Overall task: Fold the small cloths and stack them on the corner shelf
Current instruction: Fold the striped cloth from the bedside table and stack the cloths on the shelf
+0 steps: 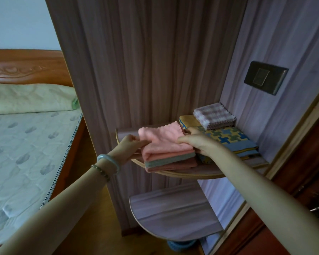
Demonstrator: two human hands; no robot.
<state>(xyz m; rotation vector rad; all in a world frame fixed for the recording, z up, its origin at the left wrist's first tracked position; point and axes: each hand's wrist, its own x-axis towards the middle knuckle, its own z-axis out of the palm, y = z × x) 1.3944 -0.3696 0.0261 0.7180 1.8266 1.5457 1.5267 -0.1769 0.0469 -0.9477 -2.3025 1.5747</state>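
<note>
**Pink cloth going onto stack at shelf's front edge**

Both hands are gripping the pink cloth (162, 138) atop a stack of three folded cloths (170, 160) on the corner shelf (201, 173). The left hand (131, 146) is pinching its 9 o'clock edge, fingers closed; the right hand (193, 139) is pinching the 3 o'clock edge. The stack is sitting at the curved front rim. At 2 o'clock: one patterned cloth (226, 138), one striped cloth (215, 115). A lower shelf (171, 214) is lying bare at 6 o'clock.

The single head-worn camera looks forward and steeply down from above the corner shelf (191, 174), close enough that both forearms reach up to it from the bottom edge, with a bed (26, 144) left of the shelf.
</note>
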